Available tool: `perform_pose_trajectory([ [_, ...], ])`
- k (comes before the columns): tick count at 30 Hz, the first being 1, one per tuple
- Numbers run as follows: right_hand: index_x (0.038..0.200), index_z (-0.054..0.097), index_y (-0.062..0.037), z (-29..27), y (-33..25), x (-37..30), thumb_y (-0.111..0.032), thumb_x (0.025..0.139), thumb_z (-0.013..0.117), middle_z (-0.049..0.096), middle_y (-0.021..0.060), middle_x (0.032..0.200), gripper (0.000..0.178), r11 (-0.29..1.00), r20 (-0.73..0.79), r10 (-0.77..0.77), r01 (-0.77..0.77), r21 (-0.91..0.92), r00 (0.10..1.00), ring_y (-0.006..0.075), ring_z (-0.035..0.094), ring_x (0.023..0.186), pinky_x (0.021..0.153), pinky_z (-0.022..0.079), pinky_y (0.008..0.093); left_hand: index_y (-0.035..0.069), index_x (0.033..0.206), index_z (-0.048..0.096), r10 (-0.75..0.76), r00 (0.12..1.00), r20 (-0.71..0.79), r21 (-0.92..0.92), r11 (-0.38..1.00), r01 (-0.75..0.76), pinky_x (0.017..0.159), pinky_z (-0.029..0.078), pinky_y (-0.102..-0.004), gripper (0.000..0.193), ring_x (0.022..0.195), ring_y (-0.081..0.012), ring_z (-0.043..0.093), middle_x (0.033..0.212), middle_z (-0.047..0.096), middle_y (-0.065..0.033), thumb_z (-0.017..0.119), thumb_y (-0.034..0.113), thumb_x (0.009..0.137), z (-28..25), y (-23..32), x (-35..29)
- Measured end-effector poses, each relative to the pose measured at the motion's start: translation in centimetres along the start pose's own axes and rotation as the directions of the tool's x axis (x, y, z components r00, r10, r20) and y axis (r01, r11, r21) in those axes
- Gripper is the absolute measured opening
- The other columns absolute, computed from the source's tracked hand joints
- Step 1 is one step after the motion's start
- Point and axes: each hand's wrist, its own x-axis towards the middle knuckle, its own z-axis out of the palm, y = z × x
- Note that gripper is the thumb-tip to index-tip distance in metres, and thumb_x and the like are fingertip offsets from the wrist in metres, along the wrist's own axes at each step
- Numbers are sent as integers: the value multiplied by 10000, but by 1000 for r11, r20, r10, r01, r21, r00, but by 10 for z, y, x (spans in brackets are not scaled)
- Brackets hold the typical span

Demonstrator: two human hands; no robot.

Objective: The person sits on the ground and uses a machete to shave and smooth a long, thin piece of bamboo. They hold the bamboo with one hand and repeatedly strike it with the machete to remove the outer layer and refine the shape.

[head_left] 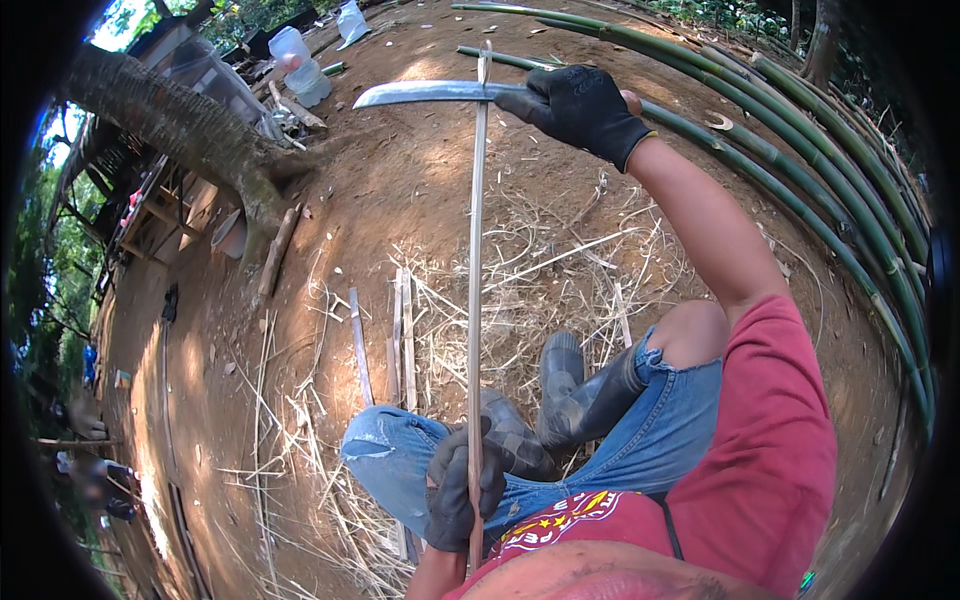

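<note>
My left hand (465, 487), in a dark glove, is closed around the lower part of a long, narrow bamboo strip (475, 260) near my lap. The strip runs straight away from me. At its far end, my right hand (580, 112), gloved in black, grips a machete (420, 94). The machete's long, slightly curved blade lies across the strip and points left. A thin pale curl (485, 65) stands up just past the blade. The machete's handle is hidden inside my right hand.
Pale shavings (520, 300) litter the ground around my rubber boots (565, 390). Several cut slats (404, 335) lie by my knee. Long green bamboo poles (800, 180) curve along the right. A tree trunk (190, 120) and a clear plastic jug (298, 65) are at the far left.
</note>
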Motion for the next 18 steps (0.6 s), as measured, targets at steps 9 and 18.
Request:
perform_pose_trajectory([
  [9, 793, 705, -5, -5, 106, -20, -759, 916, 366, 631, 145, 616, 836, 461, 256, 831, -869, 179, 494, 226, 637, 504, 548, 522, 344, -24, 1334, 496, 18, 990, -139, 134, 991, 1, 404, 319, -194, 437, 465, -46, 403, 616, 458, 12, 450, 313, 1059, -2, 0, -4],
  [18, 721, 642, -52, -32, -105, -101, -640, 933, 528, 546, 93, 575, 635, 796, 362, 133, -317, 515, 923, 230, 586, 525, 524, 449, 388, -42, 1327, 500, 277, 953, -124, 327, 918, -225, 407, 320, -165, 426, 491, -30, 436, 656, 459, 28, 466, 285, 1056, 4, 23, 62],
])
